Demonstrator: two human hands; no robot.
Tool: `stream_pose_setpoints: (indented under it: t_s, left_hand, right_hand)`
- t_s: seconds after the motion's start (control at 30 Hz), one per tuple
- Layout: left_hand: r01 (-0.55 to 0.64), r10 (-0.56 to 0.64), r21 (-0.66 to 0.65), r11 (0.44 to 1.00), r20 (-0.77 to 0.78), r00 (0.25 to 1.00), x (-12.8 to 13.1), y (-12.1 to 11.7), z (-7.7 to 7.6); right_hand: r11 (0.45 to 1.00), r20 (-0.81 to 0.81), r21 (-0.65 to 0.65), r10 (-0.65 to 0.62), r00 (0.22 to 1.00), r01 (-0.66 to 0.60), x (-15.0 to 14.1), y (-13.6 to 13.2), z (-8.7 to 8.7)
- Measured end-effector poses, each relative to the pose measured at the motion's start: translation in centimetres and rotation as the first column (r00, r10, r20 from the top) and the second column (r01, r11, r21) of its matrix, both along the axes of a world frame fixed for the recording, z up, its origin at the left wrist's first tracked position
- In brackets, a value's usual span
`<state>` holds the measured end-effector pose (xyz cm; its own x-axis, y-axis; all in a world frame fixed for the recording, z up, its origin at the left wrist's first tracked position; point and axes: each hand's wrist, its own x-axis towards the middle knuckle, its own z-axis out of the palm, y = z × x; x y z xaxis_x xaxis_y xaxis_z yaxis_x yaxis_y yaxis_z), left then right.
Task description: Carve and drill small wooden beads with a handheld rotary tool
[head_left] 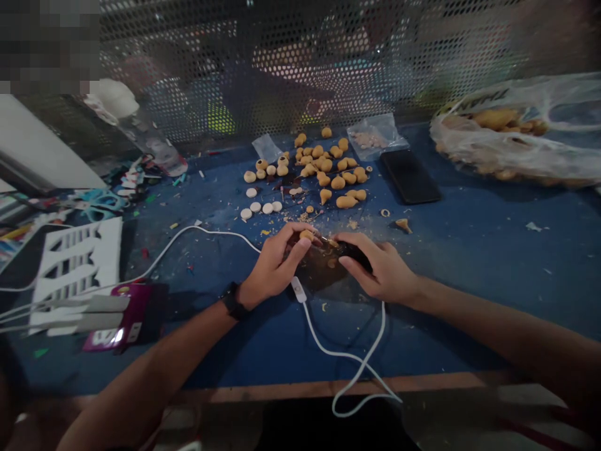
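Note:
At the middle of the blue tabletop [225, 351], my left hand [282, 260] pinches a small tan gourd [306, 235] between thumb and fingers. My right hand [382, 266] is wrapped round a black, pen-like rotary tool [355, 255]. Its thin metal tip points left and lies close to the gourd; whether they touch is hard to tell. A white cord [382, 326] hangs below my right hand, and a white inline switch [298, 289] lies beside my left wrist. Just beyond both hands are many small gourds [323, 164], pale cut pieces and scattered shavings.
White discs [255, 207] lie left of the gourds. A black phone [410, 176] and a clear bag [373, 138] sit to the right, near a plastic bag of gourds [511, 138]. At left are a bottle [164, 150], blue scissors [101, 202] and a purple box [124, 316]. Perforated metal [282, 69] stands behind.

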<state>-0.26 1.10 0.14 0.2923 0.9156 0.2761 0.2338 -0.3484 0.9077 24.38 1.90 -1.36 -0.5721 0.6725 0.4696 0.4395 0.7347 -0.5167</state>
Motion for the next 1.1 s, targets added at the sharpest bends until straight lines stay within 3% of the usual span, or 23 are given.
stream_pose_setpoints:
  t_s: [0.27, 0.8, 1.1]
  left_hand:
    - [-0.096, 0.096, -0.011, 0.995, -0.011, 0.995, 0.0, 0.1, 0.0]
    - [-0.112, 0.108, 0.053, 0.992, 0.068, 0.992, 0.2, 0.3, 0.0]
    - [-0.080, 0.085, -0.054, 0.995, 0.113, 0.990, 0.0, -0.1, 0.0]
  right_hand:
    - [0.999, -0.024, 0.048, 0.022, 0.999, -0.021, 1.1, -0.1, 0.6]
    - [0.998, -0.033, 0.035, 0.046, 0.998, -0.045, 1.2, -0.2, 1.1]
    - [0.995, -0.032, 0.079, 0.061, 0.998, -0.058, 1.5, -0.2, 0.9]
